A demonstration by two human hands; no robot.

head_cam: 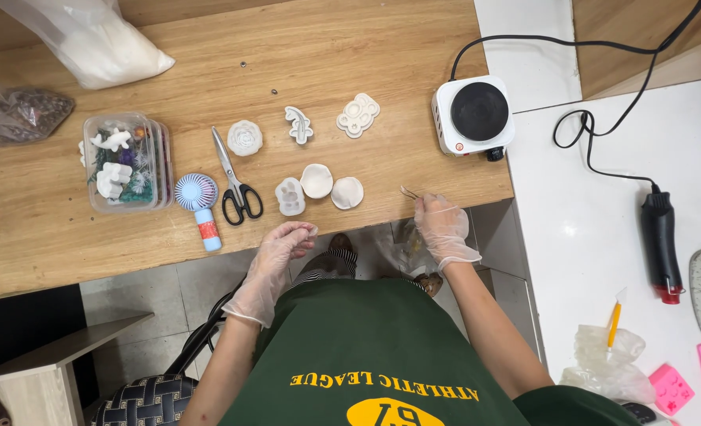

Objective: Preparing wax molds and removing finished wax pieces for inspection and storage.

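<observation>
Both my hands wear thin clear gloves. My left hand (281,248) hovers at the wooden table's (43,229) front edge with its fingertips pinched together; whether it holds anything is unclear. My right hand (441,225) pinches a thin tweezer-like tool (410,192) that points up-left over the table edge. Just beyond my hands lie white silicone moulds: a paw-shaped mould (290,196), a round mould (316,180) and a second round mould (347,192). Farther back sit a flower-shaped mould (245,137), a leaf-shaped mould (298,125) and a bear-shaped mould (357,115).
Black-handled scissors (236,180), a small hand fan (197,199) and a clear box of decorations (126,162) lie left. A small hotplate (474,115) stands at the table's right end. A heat gun (661,237), pink moulds (689,379) and plastic bags sit on the white counter.
</observation>
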